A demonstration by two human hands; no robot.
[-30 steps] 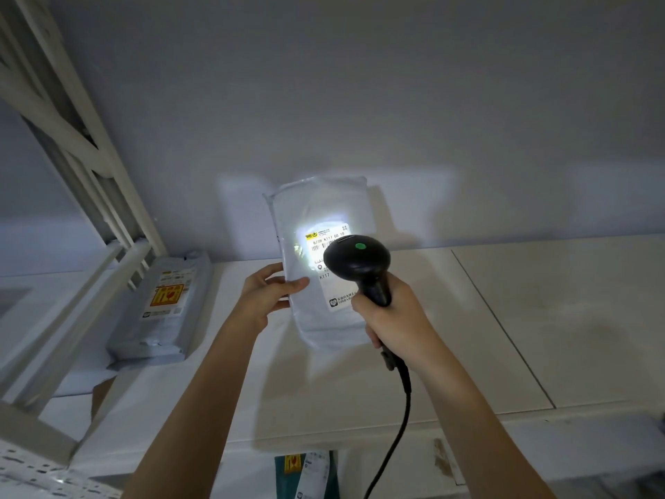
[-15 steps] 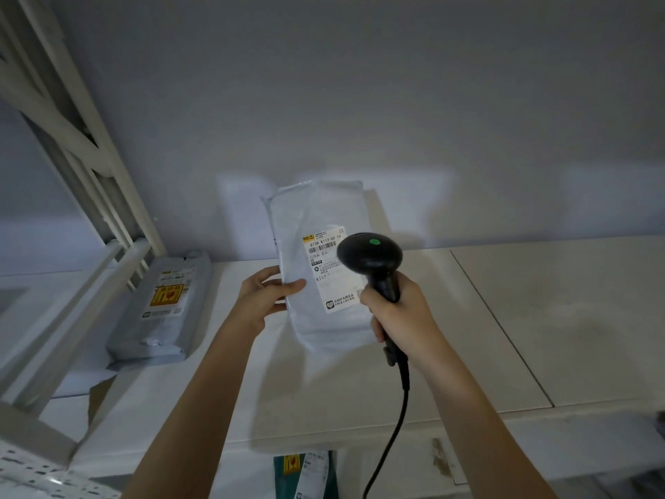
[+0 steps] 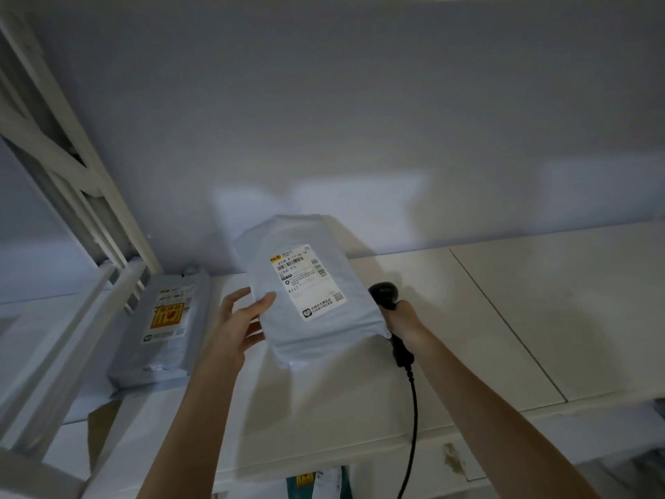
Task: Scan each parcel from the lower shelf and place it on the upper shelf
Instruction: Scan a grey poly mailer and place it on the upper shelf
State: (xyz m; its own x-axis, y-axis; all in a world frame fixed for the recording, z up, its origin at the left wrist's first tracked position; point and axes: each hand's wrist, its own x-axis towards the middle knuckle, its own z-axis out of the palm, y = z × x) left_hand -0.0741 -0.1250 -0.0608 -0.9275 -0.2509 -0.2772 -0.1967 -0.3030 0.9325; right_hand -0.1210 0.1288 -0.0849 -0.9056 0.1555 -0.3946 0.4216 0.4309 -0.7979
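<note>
You face a plain grey-blue wall (image 3: 360,102). The light is dim, with a paler patch on the wall just above your hands. Under the wall runs a flat cream shelf (image 3: 539,318) made of panels, and a thin dark seam (image 3: 503,318) crosses it off to the right of your right hand. Past your left hand stands a white metal frame (image 3: 90,217) with slanted bars, leaning up to the top corner. On the shelf's front edge, below your right arm, you can see a brown scuffed spot (image 3: 454,459).
</note>
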